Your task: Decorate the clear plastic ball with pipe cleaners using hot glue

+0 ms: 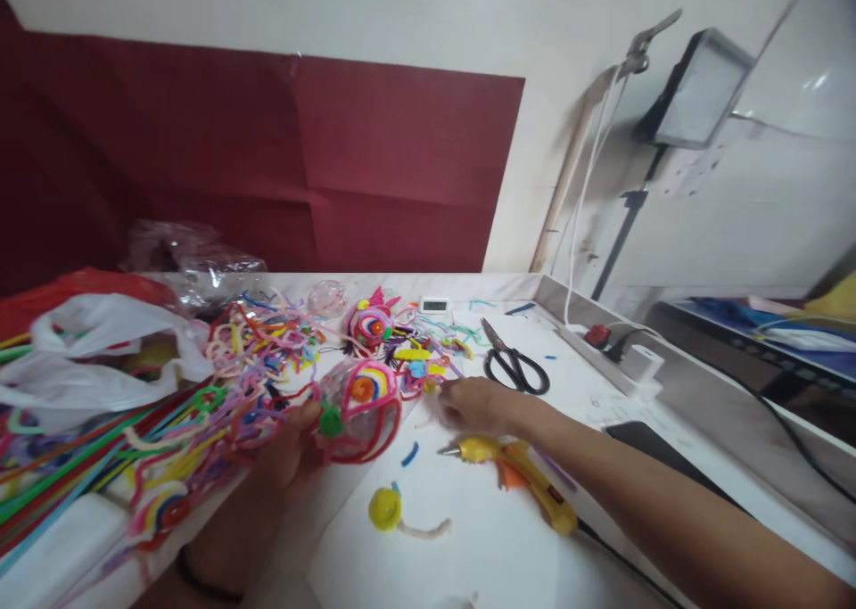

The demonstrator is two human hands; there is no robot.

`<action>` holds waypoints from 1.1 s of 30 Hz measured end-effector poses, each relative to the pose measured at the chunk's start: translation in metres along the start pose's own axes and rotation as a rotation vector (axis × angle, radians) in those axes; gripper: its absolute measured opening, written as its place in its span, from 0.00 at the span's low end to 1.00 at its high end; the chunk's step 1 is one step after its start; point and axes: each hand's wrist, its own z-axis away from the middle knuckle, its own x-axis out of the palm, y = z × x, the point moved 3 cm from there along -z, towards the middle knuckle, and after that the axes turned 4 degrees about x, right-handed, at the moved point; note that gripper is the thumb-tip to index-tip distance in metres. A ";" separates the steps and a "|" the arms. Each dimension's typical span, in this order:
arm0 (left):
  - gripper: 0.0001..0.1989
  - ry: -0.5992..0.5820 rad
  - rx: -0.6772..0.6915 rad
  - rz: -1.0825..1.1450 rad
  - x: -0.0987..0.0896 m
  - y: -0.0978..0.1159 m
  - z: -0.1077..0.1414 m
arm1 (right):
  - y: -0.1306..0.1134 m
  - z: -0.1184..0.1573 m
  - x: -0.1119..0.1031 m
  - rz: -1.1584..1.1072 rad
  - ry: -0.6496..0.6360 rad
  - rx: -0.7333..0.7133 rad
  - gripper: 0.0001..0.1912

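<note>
The left hand (291,448) is closing its fingers around the left side of a clear ball trimmed with fuzzy stems (389,431); the thumb is pressing near the green coil (331,419), while the other fingertips are mostly hiding. The right hand (474,404) is blurring, its fingers curling at the edge of a small heap of coloured pieces (418,366); whether they are pinching anything, I cannot tell. The ball is sitting up off the white sheet (501,560), in front of a similar fish-like ball (371,324). It is looking light and hollow, its bare shell probably smooth, a little slippery and liable to dent, its trim soft but perhaps weakly stuck. Bare shell is offering the safest hold, with gentle fingers keeping off the orange eye (363,390) and the pink edging. Further out, a yellow glue gun (528,475) is lying beneath the right forearm, black-handled scissors (514,368) are resting beyond the wrist, a yellow coil (386,508) is lying nearer the wearer, and a tangle of fuzzy stems (260,350) is spreading leftward
</note>
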 end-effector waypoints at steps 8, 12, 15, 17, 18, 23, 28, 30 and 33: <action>0.12 -0.004 0.060 0.071 0.010 -0.003 -0.003 | -0.032 0.013 -0.031 -0.787 0.180 -0.041 0.08; 0.07 0.041 0.062 0.124 0.016 0.001 -0.005 | -0.054 0.023 -0.022 -1.074 0.180 -0.011 0.14; 0.05 0.051 0.031 0.191 0.023 0.007 -0.004 | -0.065 0.028 -0.009 -1.200 0.184 0.023 0.13; 0.10 0.064 0.013 0.216 0.027 0.011 -0.002 | -0.069 0.030 -0.001 -1.274 0.192 0.046 0.13; 0.11 0.070 0.003 0.222 0.029 0.012 -0.001 | -0.071 0.031 0.003 -1.313 0.195 0.063 0.14; 0.17 0.054 -0.051 0.260 0.029 0.017 0.001 | -0.078 0.034 0.017 -1.419 0.233 0.123 0.14; 0.16 0.026 -0.033 0.272 0.022 0.016 -0.001 | -0.086 0.035 0.022 -1.406 0.290 0.075 0.13; 0.15 -0.028 0.001 0.251 0.022 0.016 -0.002 | -0.088 0.036 0.023 -1.399 0.317 0.047 0.12; 0.14 -0.106 0.047 0.224 0.023 0.018 -0.001 | -0.091 0.037 0.023 -1.376 0.347 0.000 0.09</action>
